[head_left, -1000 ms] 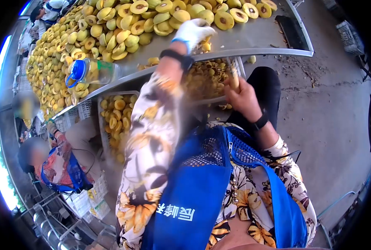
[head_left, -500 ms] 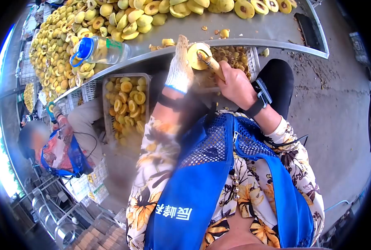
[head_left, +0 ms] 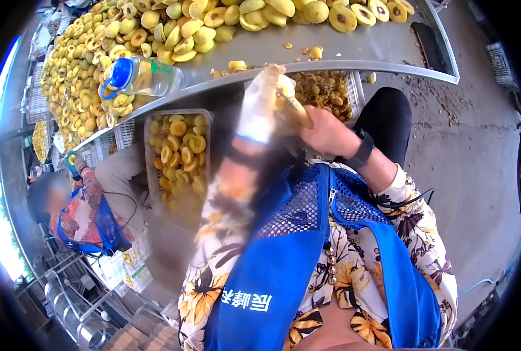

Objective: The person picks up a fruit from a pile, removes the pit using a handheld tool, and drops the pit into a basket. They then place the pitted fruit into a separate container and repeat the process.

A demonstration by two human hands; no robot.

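Observation:
My left hand (head_left: 257, 108), in a white knit glove, is blurred and closed around a yellow peach half (head_left: 286, 89) at the table's near edge. My bare right hand (head_left: 330, 133) grips the light handle of a pitting tool (head_left: 295, 108). The tool's metal end meets the cut fruit, though glove and blur partly hide the contact. Just beyond and below, a crate (head_left: 357, 88) holds many small brownish-yellow pieces. Another crate (head_left: 149, 146), filled with yellow peach halves (head_left: 181, 143), stands left of my left arm.
A metal table (head_left: 366, 44) with a raised rim carries a large heap of halved peaches (head_left: 91, 76). A water bottle with a blue cap (head_left: 120, 71) lies on its side by the rim. At left sits a co-worker in a blue vest (head_left: 108, 219). Scraps litter the floor (head_left: 447, 108) at right.
My left hand has turned over the fruit, so its cut face shows less. My right hand has shifted slightly left and down, with its wrist rotated.

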